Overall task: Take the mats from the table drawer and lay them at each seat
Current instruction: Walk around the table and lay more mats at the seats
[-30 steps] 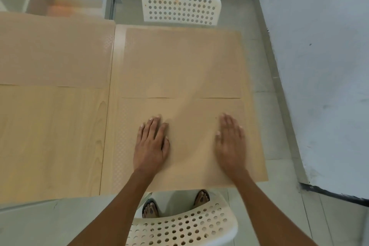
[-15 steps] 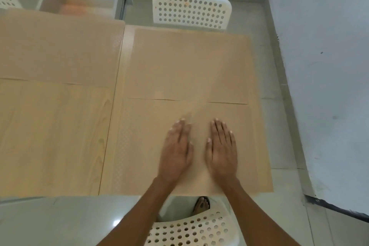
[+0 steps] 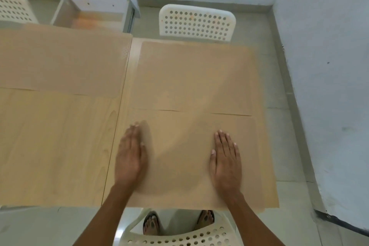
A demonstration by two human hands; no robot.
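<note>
Three mats lie on the table [image 3: 56,146]: near mat [image 3: 183,158], far mat [image 3: 193,76], far-left mat [image 3: 60,62]. Three white chairs, with the open drawer [image 3: 93,14] past the table's far edge. Left hand [image 3: 130,158] and right hand [image 3: 226,161] press flat, fingers straight, on the near mat, wider apart than half a second ago.

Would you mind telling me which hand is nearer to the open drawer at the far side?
The left hand. It lies flat on the near mat's left edge, below the drawer; the right hand lies further right.
</note>
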